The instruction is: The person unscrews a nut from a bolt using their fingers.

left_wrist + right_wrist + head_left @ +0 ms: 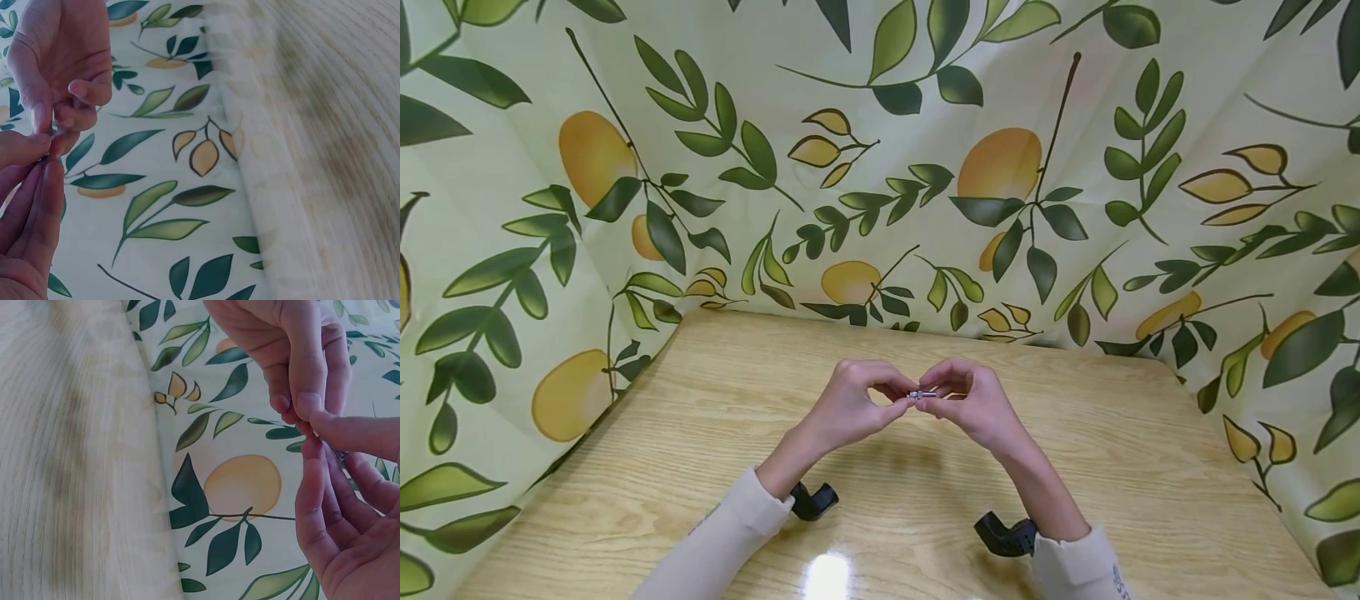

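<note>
- The big cloth [910, 117], with green leaves and yellow fruit on it, stands up like a wall behind and beside the surface. It is well apart from the hands, so it does not block them.
- The wooden surface [1075, 425] lies below. Both hands are up above it, maybe so the fingers have room to turn and meet.
- The left sleeve [718, 533] and right sleeve [1078, 567] end before the wrists, so no cloth covers the fingers.
- The left hand [850, 408] and right hand [966, 404] come in from two sides and meet in the middle. Each grip is pinched on the same small metal piece, thumb against fingers. Pinching with the tips seems best for such a tiny thing, and two hands likely help it not wobble.
- A black curved part [815, 501] sticks out by the left wrist, and another black part [1006, 536] by the right. Both are away from the fingertips, so they are not in the way.
- The small metal piece [922, 394] is shiny and thin, held between the two hands, off the surface. Fingers hide much of it, so I cannot tell if it is one bit or two.
</note>
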Demonstrator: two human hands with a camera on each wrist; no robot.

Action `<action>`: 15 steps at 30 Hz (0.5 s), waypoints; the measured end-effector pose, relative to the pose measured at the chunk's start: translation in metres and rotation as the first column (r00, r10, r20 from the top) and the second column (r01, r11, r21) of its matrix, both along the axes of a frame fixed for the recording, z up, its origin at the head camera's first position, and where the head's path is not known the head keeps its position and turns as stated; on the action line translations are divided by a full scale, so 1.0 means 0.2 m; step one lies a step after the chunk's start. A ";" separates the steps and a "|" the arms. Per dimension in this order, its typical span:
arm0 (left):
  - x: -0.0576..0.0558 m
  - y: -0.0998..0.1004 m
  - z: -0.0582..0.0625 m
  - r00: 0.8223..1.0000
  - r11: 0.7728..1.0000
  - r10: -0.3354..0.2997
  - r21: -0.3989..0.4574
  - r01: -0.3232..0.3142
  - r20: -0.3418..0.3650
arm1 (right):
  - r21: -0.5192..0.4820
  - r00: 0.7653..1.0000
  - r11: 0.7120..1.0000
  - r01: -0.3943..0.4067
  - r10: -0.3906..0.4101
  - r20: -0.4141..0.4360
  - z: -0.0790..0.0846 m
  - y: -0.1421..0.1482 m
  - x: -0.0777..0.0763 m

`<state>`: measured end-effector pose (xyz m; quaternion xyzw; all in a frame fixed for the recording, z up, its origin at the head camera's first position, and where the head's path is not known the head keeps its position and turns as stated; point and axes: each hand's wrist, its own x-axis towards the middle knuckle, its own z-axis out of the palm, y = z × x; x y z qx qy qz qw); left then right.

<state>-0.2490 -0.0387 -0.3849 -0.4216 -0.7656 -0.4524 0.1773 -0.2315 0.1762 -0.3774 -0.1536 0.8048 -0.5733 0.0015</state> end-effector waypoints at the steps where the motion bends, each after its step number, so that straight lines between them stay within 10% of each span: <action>1: 0.00 0.00 0.00 1.000 1.000 0.003 0.001 -0.003 -0.004 | -0.012 1.000 1.000 -0.006 0.006 -0.006 0.00 0.00 0.00; 15: 0.00 0.01 -0.01 0.999 1.000 0.014 0.026 -0.013 -0.047 | 0.022 0.986 0.991 -0.134 0.131 0.103 -0.01 0.02 -0.02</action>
